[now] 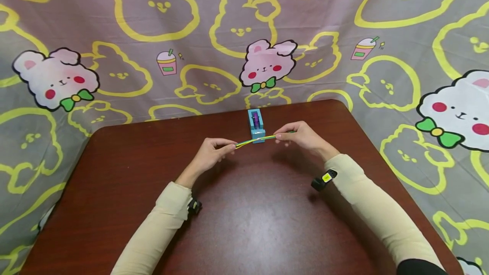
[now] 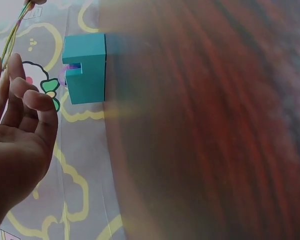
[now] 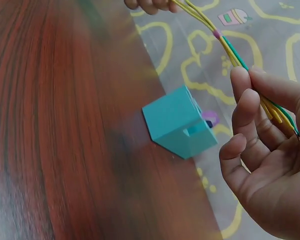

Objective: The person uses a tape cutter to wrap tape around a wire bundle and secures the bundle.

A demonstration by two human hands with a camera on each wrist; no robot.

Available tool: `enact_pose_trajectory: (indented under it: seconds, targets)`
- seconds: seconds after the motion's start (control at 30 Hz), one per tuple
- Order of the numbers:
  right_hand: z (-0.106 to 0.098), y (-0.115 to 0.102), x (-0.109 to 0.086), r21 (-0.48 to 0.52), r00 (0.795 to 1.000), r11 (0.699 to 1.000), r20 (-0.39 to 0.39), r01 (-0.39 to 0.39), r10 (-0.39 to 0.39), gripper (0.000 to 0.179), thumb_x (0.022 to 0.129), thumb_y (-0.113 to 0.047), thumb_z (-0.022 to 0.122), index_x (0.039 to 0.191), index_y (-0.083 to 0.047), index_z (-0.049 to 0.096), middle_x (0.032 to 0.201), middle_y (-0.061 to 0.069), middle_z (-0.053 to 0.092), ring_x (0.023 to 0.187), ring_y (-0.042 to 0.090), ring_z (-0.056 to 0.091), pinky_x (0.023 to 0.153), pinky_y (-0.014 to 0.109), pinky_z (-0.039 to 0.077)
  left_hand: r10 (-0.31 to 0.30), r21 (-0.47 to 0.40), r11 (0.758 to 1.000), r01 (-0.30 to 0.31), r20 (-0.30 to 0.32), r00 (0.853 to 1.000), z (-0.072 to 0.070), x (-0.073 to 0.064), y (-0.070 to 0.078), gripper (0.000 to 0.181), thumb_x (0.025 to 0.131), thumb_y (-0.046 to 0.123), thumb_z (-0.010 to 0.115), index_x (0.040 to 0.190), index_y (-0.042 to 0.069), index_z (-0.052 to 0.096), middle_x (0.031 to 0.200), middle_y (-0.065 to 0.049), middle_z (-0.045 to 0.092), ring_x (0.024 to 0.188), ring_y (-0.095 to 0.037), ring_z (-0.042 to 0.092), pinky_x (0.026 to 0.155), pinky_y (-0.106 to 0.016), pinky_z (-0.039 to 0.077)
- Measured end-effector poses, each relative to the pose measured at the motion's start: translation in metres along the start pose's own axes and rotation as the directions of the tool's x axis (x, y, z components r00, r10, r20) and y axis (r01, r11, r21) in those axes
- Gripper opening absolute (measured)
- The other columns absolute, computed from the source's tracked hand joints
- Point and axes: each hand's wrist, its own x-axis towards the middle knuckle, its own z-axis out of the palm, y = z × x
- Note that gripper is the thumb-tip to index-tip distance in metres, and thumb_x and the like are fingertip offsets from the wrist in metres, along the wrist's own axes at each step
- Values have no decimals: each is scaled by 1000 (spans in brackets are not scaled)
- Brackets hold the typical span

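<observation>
A thin bundle of yellow and green wires (image 1: 263, 138) stretches between both hands above the table. My left hand (image 1: 210, 154) pinches its left end between thumb and fingertips. Toward the other end, my right hand (image 1: 303, 137) pinches it with thumb and index finger; loose wire ends run past the fingers over the palm in the right wrist view. A small pinkish-purple band (image 3: 216, 34) wraps the bundle between the hands. Just behind the wires stands a turquoise tape dispenser (image 3: 172, 115) with a purple roll (image 1: 255, 119) in it, near the table's far edge.
The dark brown wooden table (image 1: 153, 207) has rounded far corners. A patterned cloth (image 1: 214, 16) with cartoon rabbits hangs behind and at both sides. Black straps with small devices (image 1: 324, 180) sit on both wrists.
</observation>
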Motion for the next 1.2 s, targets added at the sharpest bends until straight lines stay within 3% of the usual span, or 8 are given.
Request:
enact_pose_trajectory:
  seconds: [0.13,0.27,0.4,0.6,0.93,1.2]
  targets:
    - [-8,4,-5,12,999,1000,-35,-17,18,24,92,-21,76,108,-2,76,100,29,70,76,35,61,73,47,53,-6,9,1000,6,2,1000,-5,-4,-2,24,95,18,72,111,1,76,89,-30,69,58,-13,50,50,-26,42]
    - [-18,10,-9,32,997,999,-74,-26,28,26,92,-21,76,109,0,76,97,22,73,78,33,64,76,48,54,-16,33,999,15,2,1000,-12,-9,-6,25,96,22,71,113,4,76,90,-25,70,61,-15,51,51,-30,44]
    - [-28,17,-12,39,995,999,-98,-20,24,28,92,-21,76,110,1,75,96,21,73,76,31,63,74,45,54,-19,37,999,19,-7,1000,-19,-14,-7,26,98,23,69,113,4,76,92,-23,72,62,-16,52,52,-30,45]
    - [-49,29,-19,82,991,997,-130,-13,24,26,93,-21,75,110,0,75,95,14,75,70,19,61,68,35,54,-10,55,998,11,-7,1000,-29,-20,-7,27,99,24,68,114,3,75,94,-28,70,64,-18,53,53,-29,46]
    - [-86,44,-23,199,980,979,-180,-46,83,28,94,-15,74,115,2,73,94,8,76,71,16,63,67,27,54,4,81,997,2,-71,997,-55,-29,-4,27,99,21,67,114,-1,74,95,-31,68,68,-41,54,53,-31,48]
    - [-109,58,-17,169,952,977,-255,-128,169,24,91,-21,77,109,-5,77,97,9,76,73,19,64,69,30,54,-20,121,992,33,-107,994,-69,-35,-2,27,99,21,68,114,0,75,95,-24,70,68,-28,56,54,-29,48]
